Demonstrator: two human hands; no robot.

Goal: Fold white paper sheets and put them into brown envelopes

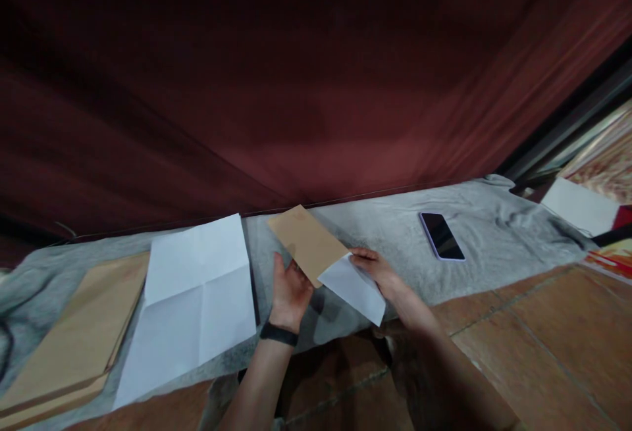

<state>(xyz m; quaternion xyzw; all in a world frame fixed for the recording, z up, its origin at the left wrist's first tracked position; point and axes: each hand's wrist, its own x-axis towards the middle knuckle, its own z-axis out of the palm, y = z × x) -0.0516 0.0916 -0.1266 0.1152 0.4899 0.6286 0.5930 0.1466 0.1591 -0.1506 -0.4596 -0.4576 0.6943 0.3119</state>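
A small brown envelope (pixel 311 240) is held tilted above the grey cloth, with a folded white paper (pixel 356 289) jutting from its lower right end. My left hand (pixel 291 293) supports the envelope from the lower left; the fingers pass behind it and the thumb stands apart. At the envelope's open end, my right hand (pixel 375 266) pinches the upper edge of the folded paper. How deep the paper sits inside is hidden. A dark wristband (pixel 279 334) circles my left wrist.
White sheets with fold creases (pixel 197 293) lie to the left, beside a stack of large brown envelopes (pixel 79 326). A phone (pixel 443 237) rests on the grey cloth (pixel 395 220) at right. A dark red curtain (pixel 316 122) hangs behind; tiled floor (pixel 543 339) shows in front.
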